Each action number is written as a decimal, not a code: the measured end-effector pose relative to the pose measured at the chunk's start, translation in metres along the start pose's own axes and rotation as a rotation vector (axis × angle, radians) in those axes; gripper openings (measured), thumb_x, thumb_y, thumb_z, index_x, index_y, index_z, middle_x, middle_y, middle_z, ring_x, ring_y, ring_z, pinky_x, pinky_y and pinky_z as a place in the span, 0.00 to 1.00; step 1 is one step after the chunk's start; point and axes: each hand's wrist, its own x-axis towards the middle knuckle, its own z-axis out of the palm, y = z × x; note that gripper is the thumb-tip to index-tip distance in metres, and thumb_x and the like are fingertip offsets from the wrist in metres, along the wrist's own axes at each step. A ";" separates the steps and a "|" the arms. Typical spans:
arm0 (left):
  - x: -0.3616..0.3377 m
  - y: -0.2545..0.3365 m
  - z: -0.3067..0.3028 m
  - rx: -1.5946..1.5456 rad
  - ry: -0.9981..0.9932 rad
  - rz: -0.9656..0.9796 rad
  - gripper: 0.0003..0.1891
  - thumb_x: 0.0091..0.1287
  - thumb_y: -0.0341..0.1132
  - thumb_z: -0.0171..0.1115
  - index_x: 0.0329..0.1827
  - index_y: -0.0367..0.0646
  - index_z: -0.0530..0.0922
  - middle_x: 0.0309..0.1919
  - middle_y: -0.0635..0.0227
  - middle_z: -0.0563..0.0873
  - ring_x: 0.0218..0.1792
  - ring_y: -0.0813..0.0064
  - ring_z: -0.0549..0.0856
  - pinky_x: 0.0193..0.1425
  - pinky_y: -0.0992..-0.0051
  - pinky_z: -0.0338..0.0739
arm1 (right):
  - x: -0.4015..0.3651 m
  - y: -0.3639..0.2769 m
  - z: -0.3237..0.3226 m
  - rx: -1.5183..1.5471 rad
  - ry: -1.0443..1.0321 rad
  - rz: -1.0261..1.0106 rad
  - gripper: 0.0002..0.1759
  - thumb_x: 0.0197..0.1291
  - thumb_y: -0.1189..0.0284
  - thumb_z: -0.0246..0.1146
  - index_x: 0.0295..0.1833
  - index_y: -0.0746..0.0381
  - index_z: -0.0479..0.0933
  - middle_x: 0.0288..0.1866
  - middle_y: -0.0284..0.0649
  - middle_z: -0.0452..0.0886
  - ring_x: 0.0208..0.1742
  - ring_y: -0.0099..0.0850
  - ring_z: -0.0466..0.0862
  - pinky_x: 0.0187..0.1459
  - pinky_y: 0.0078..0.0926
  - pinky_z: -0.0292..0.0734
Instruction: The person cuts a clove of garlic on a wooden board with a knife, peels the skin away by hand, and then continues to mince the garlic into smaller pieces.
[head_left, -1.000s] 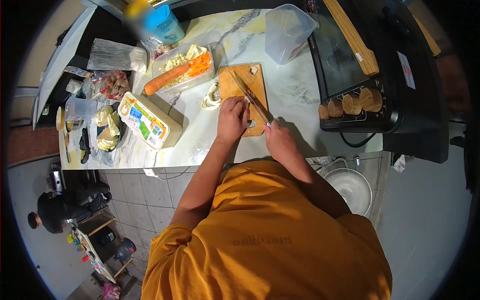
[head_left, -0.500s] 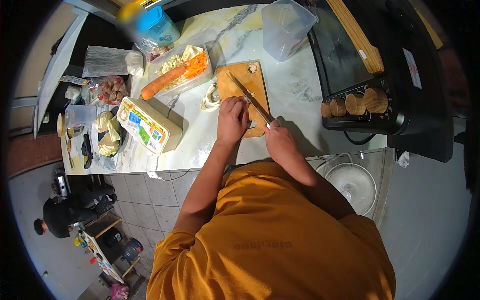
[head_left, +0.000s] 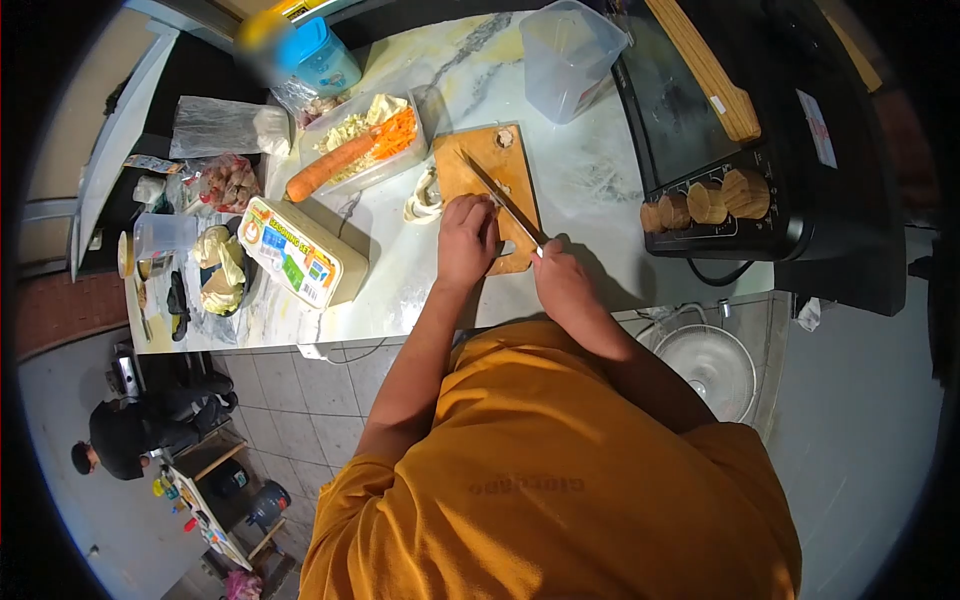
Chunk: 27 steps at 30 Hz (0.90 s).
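On a marble counter lies a wooden cutting board (head_left: 480, 165). My left hand (head_left: 466, 240) presses down on a small pale piece of food at the board's near end; the piece is mostly hidden under my fingers. My right hand (head_left: 562, 282) grips the handle of a long knife (head_left: 500, 198), whose blade lies diagonally across the board right beside my left fingers. A small round cut piece (head_left: 505, 136) sits at the board's far corner, and pale peelings (head_left: 424, 197) lie just left of the board.
A clear tray (head_left: 420, 150) holds a carrot (head_left: 330, 167) and shredded vegetables. A seasoning box (head_left: 300, 252), bags, a blue-lidded jar (head_left: 325, 55) and a clear tub (head_left: 565, 62) stand around. A black stove (head_left: 760, 130) is at right. Another person (head_left: 125, 435) is below left.
Hands and knife stay in nearly the same spot on the board; the view shifts slightly. The knife blade has barely moved beside my left fingers.
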 end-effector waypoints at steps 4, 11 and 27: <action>-0.002 0.004 0.000 0.016 -0.007 -0.022 0.08 0.58 0.22 0.63 0.41 0.36 0.79 0.41 0.56 0.84 0.47 0.53 0.80 0.53 0.62 0.75 | 0.003 -0.003 -0.003 0.009 -0.003 -0.019 0.18 0.70 0.62 0.53 0.43 0.70 0.67 0.31 0.61 0.81 0.36 0.59 0.82 0.38 0.54 0.76; -0.002 0.001 -0.001 0.028 -0.018 -0.033 0.07 0.59 0.24 0.64 0.41 0.36 0.80 0.41 0.56 0.84 0.47 0.53 0.80 0.54 0.63 0.76 | -0.004 0.004 -0.002 -0.029 0.011 -0.005 0.18 0.70 0.62 0.53 0.43 0.70 0.67 0.30 0.60 0.81 0.35 0.59 0.82 0.38 0.54 0.76; -0.006 0.002 -0.003 -0.004 -0.002 0.008 0.08 0.59 0.23 0.64 0.41 0.35 0.81 0.41 0.57 0.82 0.47 0.55 0.80 0.53 0.63 0.75 | -0.003 0.006 0.000 0.017 0.091 -0.065 0.18 0.70 0.62 0.52 0.43 0.70 0.68 0.29 0.60 0.80 0.34 0.59 0.81 0.38 0.54 0.75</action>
